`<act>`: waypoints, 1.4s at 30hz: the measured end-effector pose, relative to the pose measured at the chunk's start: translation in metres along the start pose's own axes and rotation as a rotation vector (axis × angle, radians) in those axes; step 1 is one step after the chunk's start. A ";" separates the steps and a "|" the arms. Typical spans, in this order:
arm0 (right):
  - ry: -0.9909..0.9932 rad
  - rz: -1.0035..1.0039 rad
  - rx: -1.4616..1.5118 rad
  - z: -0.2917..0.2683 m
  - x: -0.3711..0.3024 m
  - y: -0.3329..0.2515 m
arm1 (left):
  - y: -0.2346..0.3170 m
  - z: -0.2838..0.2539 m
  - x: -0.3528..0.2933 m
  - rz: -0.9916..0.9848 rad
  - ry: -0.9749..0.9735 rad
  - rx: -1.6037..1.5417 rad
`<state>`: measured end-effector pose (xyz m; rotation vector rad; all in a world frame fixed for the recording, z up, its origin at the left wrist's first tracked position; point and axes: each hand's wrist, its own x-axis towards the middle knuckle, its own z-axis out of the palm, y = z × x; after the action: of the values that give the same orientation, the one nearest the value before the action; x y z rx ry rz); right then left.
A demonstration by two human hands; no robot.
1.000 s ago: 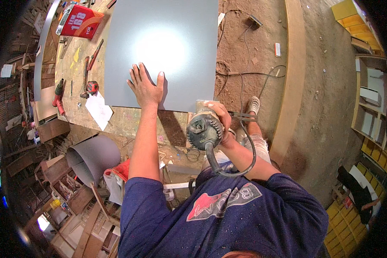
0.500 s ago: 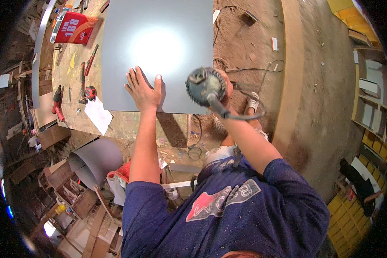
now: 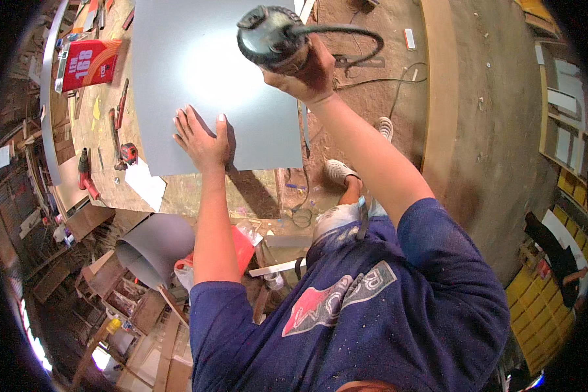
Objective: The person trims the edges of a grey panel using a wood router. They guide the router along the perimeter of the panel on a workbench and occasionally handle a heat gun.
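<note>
My left hand (image 3: 204,144) lies flat with fingers spread on a smooth grey panel (image 3: 176,72), close to its near edge. My right hand (image 3: 312,73) is wrapped round a dark, round-bodied trim router (image 3: 268,39) with a thick black cord. The router is over the panel's right side, toward the far end. My hand and the tool's own body hide its underside, so I cannot tell whether it touches the panel. Bright glare covers the panel's middle.
On the wooden workbench (image 3: 183,196), left of the panel, are a red can (image 3: 89,63), a tape measure (image 3: 129,153), a red-handled tool (image 3: 86,175) and white paper (image 3: 145,185). A rolled grey sheet (image 3: 157,245) stands nearer me. Cables (image 3: 398,95) lie on the right.
My right hand has carried the trim router away from me and a little left, along the panel's right side. My left hand stays flat on the panel. The whole view has shifted slightly.
</note>
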<state>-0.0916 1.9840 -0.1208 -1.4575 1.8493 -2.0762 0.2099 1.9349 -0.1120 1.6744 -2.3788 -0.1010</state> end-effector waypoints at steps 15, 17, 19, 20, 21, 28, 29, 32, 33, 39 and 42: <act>0.187 -0.114 -0.143 0.026 0.101 0.054 | 0.004 -0.003 0.003 0.006 -0.042 0.038; 0.179 -0.102 -0.130 0.030 0.114 0.065 | 0.008 -0.004 0.004 0.016 -0.030 0.021; 0.165 -0.091 -0.114 0.035 0.127 0.074 | 0.007 -0.004 0.003 0.018 -0.029 0.018; 0.164 -0.092 -0.115 0.036 0.133 0.079 | 0.007 -0.004 0.003 0.024 -0.031 0.014; 0.160 -0.092 -0.113 0.039 0.140 0.080 | 0.009 -0.006 0.004 0.017 -0.029 0.016; 0.088 0.031 -0.029 0.048 0.192 0.104 | 0.017 -0.013 0.008 -0.017 -0.064 -0.043; 0.103 -0.028 -0.061 0.050 0.201 0.110 | 0.017 -0.013 0.009 -0.010 -0.067 -0.045; 0.064 0.088 -0.020 0.061 0.224 0.121 | 0.015 -0.015 0.008 -0.007 -0.067 -0.045; 0.095 0.050 -0.047 0.063 0.233 0.129 | 0.017 -0.016 0.010 -0.015 -0.064 -0.045; 0.135 0.045 -0.016 0.084 0.279 0.167 | 0.024 -0.019 0.015 -0.022 -0.081 -0.046; 0.120 0.045 -0.082 0.091 0.300 0.185 | 0.023 -0.018 0.016 -0.034 -0.085 -0.042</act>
<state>-0.3078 1.6918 -0.0928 -1.3214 2.0119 -2.1359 0.1880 1.9290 -0.0874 1.7248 -2.3916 -0.2303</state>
